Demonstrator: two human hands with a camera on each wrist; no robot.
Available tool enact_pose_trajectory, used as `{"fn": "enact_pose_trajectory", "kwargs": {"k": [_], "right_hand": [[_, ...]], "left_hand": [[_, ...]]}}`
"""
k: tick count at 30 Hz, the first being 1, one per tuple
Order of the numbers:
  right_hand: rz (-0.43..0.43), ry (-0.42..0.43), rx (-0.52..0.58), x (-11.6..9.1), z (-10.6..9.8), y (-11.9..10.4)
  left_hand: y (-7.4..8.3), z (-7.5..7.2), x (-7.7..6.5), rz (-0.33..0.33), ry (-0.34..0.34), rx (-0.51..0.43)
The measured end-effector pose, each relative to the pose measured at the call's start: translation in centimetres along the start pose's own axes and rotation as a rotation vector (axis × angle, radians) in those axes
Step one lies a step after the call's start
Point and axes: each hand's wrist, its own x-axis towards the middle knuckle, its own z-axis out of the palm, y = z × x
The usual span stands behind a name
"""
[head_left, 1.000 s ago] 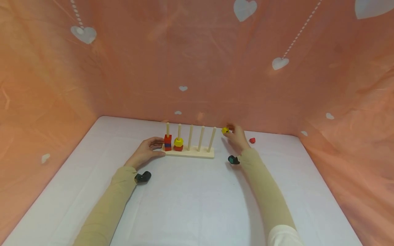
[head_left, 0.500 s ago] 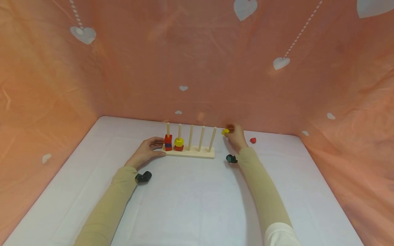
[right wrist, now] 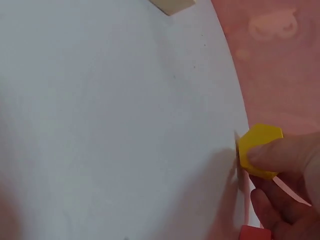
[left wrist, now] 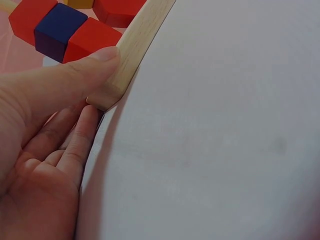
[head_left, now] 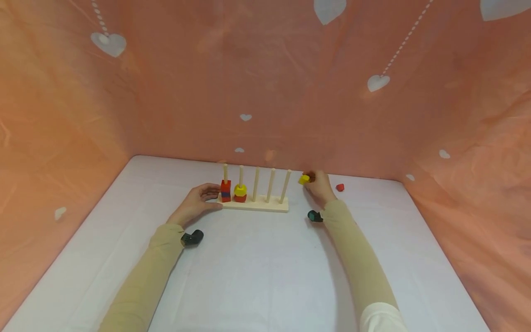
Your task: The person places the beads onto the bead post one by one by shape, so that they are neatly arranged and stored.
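Note:
A wooden peg stand (head_left: 275,207) with several upright pegs stands toward the back of the table. Its leftmost peg carries red blocks with a blue block (left wrist: 60,31) between them. On the second peg a yellow block (head_left: 240,190) sits above a red block (head_left: 240,199). My left hand (head_left: 194,205) holds the left end of the stand, thumb on the base and fingers around the corner. To the right of the stand, my right hand (head_left: 320,188) pinches a yellow hexagonal block (right wrist: 261,136) between thumb and fingers. Its underside is hidden.
A loose red block (head_left: 340,187) lies on the white table (head_left: 249,276), right of my right hand. Pink cloth (head_left: 269,92) with white hearts rises behind and at both sides. A small black device (head_left: 192,238) is on each wrist.
My right hand has turned the yellow block in its fingers, staying in nearly the same place. My left hand and the peg stand have kept their position.

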Motion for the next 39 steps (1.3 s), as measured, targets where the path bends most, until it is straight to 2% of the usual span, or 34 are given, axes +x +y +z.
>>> {"fn": "enact_pose_trajectory", "kwargs": {"k": [9,15,22,25,29,34,39], "right_hand": [[-0.025,0.008,0.053,-0.6,-0.9,-0.6],[-0.125,0.019,-0.011,-1.2,-1.4,-1.3],[-0.192,0.068,-0.004,-2.3,-1.9,-2.6],[-0.260,0.096,0.003,-2.5,-2.3,-3.4],[-0.363,0.123,0.062,-3.2,-3.0,-5.9],[-0.408,0.139,0.124,-5.5,-3.6,-11.3],[-0.479,0.137,0.179,-6.4,-3.3,-14.5]], "left_hand": [[-0.2,-0.2,0.2,-0.004,-0.004,-0.002],[0.0,-0.1,0.1,-0.016,-0.007,0.000],[-0.3,0.0,0.1,0.003,-0.003,-0.003],[-0.4,0.0,0.1,0.010,-0.001,-0.007],[-0.2,-0.1,0.0,0.000,-0.004,-0.005],[-0.1,0.0,0.0,0.000,-0.007,-0.010],[-0.1,-0.1,0.1,0.000,-0.007,-0.012]]}}
